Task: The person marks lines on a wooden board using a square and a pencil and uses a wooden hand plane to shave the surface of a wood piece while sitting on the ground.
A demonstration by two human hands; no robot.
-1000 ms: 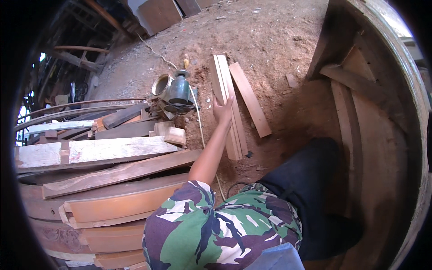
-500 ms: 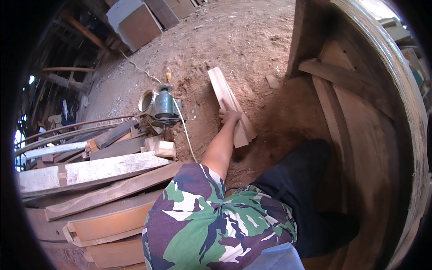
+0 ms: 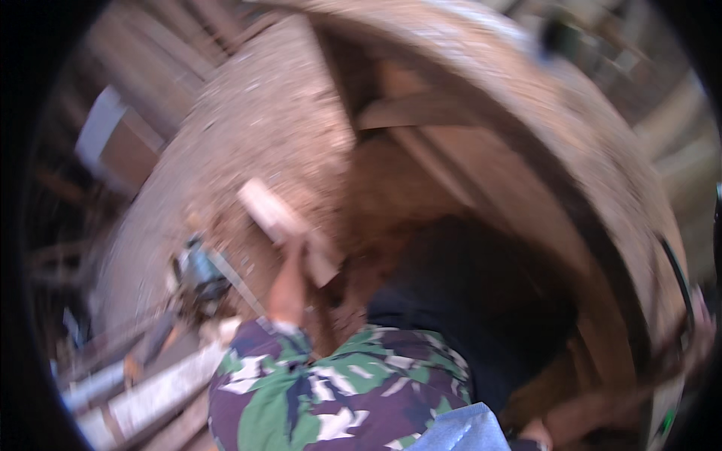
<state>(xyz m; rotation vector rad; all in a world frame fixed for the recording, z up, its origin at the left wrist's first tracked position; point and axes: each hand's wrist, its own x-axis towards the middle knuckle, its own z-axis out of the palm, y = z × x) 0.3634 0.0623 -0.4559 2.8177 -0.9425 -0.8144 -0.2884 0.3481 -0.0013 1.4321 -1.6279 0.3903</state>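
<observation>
Two short, pale wooden boards lie together at a slant low over the brown ground, left of the middle. My left hand reaches down onto them, its fingers bent over their edge and blurred. At the far right my right forearm stretches out over the big wooden piece. My right hand is at its outer edge, close to a dark curved strip. Motion smears its fingers, so whether it holds anything does not show.
The large curved-looking wooden frame rises on my right. A green-blue motor-like machine with a pale cord sits on the ground to the left. Stacked planks lie at lower left. A pale-and-brown panel leans farther back.
The view has swung right, so the boards and machine now appear farther left. My right arm has come into view at the lower right. My left hand stays at the boards.
</observation>
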